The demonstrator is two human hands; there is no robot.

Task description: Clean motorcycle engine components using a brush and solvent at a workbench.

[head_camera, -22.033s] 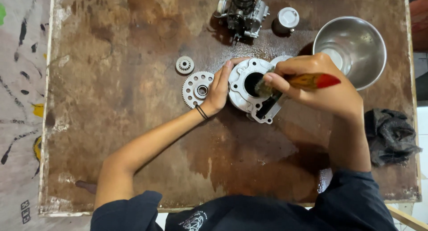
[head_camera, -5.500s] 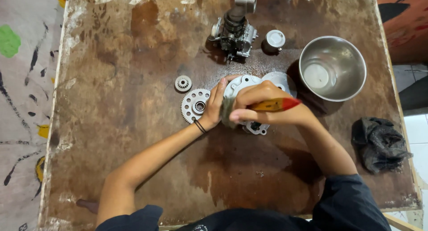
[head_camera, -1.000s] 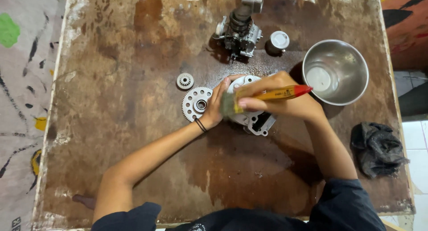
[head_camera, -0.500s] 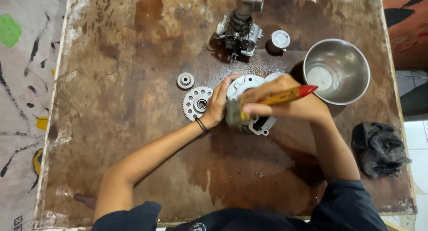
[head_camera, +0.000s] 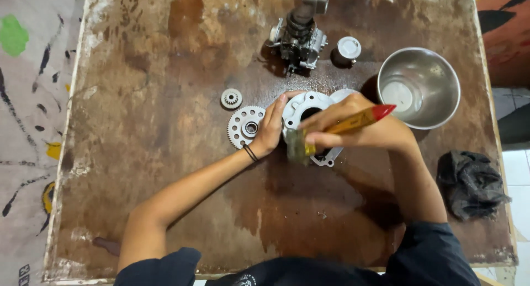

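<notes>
Tabletop (head_camera: pixel 165 153) of stained, wet brown board filled nearly the whole view, its far edge cut off at the top. Right of the middle stood a round steel bowl (head_camera: pixel 418 87), and a crumpled dark rag (head_camera: pixel 469 181) lay near the right edge. At the far side sat a dark carburettor-like assembly (head_camera: pixel 298 35), its top partly out of view, with a small round cap (head_camera: pixel 348 47) just beside it. In the centre lay a pale round metal cover (head_camera: pixel 306 109), much of it hidden under the hands. The left hand (head_camera: pixel 270 126) lay pressed flat against the cover's left rim, fingers stretched, grasping nothing. The right hand (head_camera: pixel 364 128) was clenched around a paintbrush (head_camera: pixel 345 123) with a yellow handle and red tip; its bristles were blurred over the cover's near edge. A toothed gear (head_camera: pixel 245 126) lay touching the left hand, a smaller gear (head_camera: pixel 231 98) just beyond it. No labels could be made out on any part
</notes>
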